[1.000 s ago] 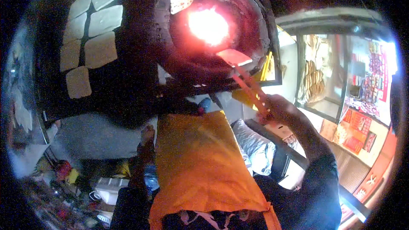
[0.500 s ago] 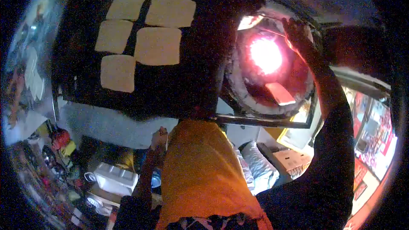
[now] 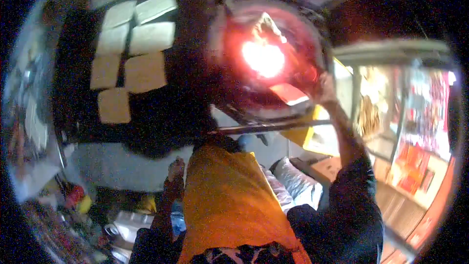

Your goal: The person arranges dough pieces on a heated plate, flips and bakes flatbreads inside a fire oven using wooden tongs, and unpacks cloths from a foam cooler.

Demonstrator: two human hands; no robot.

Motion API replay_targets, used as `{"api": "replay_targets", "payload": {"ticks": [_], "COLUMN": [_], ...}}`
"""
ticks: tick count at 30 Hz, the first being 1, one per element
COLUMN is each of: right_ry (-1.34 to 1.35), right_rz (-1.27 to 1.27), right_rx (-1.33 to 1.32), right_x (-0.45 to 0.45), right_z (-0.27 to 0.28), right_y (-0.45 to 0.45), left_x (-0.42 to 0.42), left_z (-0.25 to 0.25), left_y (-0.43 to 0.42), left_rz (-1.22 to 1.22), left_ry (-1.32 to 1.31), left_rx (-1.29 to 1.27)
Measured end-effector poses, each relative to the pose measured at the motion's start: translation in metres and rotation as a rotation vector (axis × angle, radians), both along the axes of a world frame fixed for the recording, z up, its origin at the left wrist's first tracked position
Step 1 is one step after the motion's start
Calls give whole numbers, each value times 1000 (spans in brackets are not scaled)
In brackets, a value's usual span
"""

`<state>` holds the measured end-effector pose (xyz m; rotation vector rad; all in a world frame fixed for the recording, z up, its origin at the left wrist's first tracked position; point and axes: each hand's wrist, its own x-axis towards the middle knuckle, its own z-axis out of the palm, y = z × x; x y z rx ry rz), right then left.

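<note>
My right hand (image 3: 326, 89) is at the right edge of a round clay-walled oven (image 3: 229, 99) with a bright glow inside. Blur and dim light hide what its fingers are doing. Low on the oven's inner wall is a flat, squarish piece of dough (image 3: 289, 94), lit red and white. A crumpled pale piece (image 3: 266, 27) shows beyond the glow. My left hand (image 3: 176, 169) hangs beside the orange apron (image 3: 227, 200), fingers curled into a fist, with nothing visible in it. Several flat, squarish dough pieces (image 3: 145, 72) lie in two columns on the dark work surface (image 3: 188, 102).
A bar edge (image 3: 273, 128) runs along the front of the oven. Silvery bags (image 3: 299, 183) and a cardboard box (image 3: 326, 168) stand below it. At lower left are a white container (image 3: 128, 225) and red and yellow items (image 3: 78, 198). Shelves of goods (image 3: 425, 112) line the right.
My right hand has come back from the oven's far side to its near right edge. The view has shifted right, and a crumpled pale piece now shows beyond the glow. My left hand stays low.
</note>
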<state>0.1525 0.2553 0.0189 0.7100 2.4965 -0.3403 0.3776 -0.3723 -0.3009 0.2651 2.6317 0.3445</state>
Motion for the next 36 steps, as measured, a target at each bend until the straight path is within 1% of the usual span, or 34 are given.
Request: {"api": "replay_targets", "payload": {"ticks": [2, 3, 4, 5, 6, 7, 8, 9, 10, 11, 12, 14, 15, 16, 17, 18, 20, 21, 22, 23, 24, 25, 26, 27, 28, 29, 30, 31, 32, 33, 34, 35, 36], "right_ry": [672, 904, 742, 709, 677, 774, 879, 936, 904, 928, 963, 910, 916, 879, 840, 844, 803, 869, 913, 905, 1190, 1239, 1292, 1239, 1191, 1052, 953, 906, 882, 884, 788, 861, 856], "right_rz": [-253, 275, -507, -722, -741, -977, -1100, -1213, -1269, -1362, -1422, -1524, -1526, -1604, -1676, -1663, -1665, -1679, -1617, -1438, -1431, -1434, -1440, -1377, -1309, -1269, -1210, -1129, -1114, -1097, -1099, -1111, -1154], "right_rx": [-911, -212, -808, -722, -783, -916, -1090, -912, -884, -935, -869, -960, -970, -967, -966, -985, -1054, -1157, -1126, -1366, -1379, -1402, -1427, -1362, -1292, -1251, -1221, -1070, -1053, -1005, -1061, -1083, -1042], "right_x": [90, 142, 156, 184, 221, 255, 299, 321, 360, 394, 414, 468, 483, 494, 494, 492, 467, 456, 440, 430, 390, 360, 339, 325, 314, 314, 313, 312, 318, 325, 340, 354, 365], "right_z": [15, -16, 60, 74, 79, 81, 68, 63, 53, 37, 30, 1, -9, -17, -18, -16, 5, 2, 4, 7, 23, 40, 51, 54, 58, 51, 42, 57, 54, 35, 21, -5, -13], "right_y": [-4, 17, -38, -47, -41, -45, -37, -46, -43, -41, -45, -45, -46, -47, -42, -32, -9, 14, 44, 83, 102, 129, 146, 147, 144, 133, 116, 81, 49, 19, -10, -42, -77], "left_x": [-17, -26, -31, -36, -40, -41, -41, -41, -40, -37, -35, -30, -26, -23, -18, -13, -3, 1, 7, 11, 14, 18, 19, 14, 9, 9, 10, 10, 14, 20, 27, 33, 39], "left_z": [-7, -8, -12, -6, -6, 3, 10, 14, 19, 23, 28, 31, 33, 33, 53, 71, 111, 130, 148, 161, 169, 176, 168, 149, 138, 159, 201, 225, 222, 209, 195, 181, 166], "left_y": [20, 31, 39, 51, 63, 72, 83, 93, 101, 109, 117, 124, 125, 122, 130, 142, 164, 175, 184, 191, 194, 197, 182, 161, 149, 156, 180, 190, 177, 151, 123, 95, 68], "left_rz": [-102, -155, -213, -263, -317, -360, -409, -458, -506, -557, -605, -731, -793, -861, -736, -609, -364, -248, -142, -66, -5, 39, 49, -53, -157, -151, -29, 94, 73, 23, -32, -87, -150], "left_ry": [0, 1, 7, 5, -1, -8, -24, -41, -53, -68, -81, -75, -63, -38, -81, -112, -146, -147, -146, -137, -130, -119, -111, -115, -120, -114, -173, -232, -232, -219, -205, -190, -167], "left_rx": [23, 33, 35, 37, 30, 30, 29, 24, 19, 9, 1, -29, -45, -63, -53, -40, -24, -19, -11, -10, -12, -22, -29, -10, 14, 17, -4, -22, -13, 2, 10, 16, 18]}}
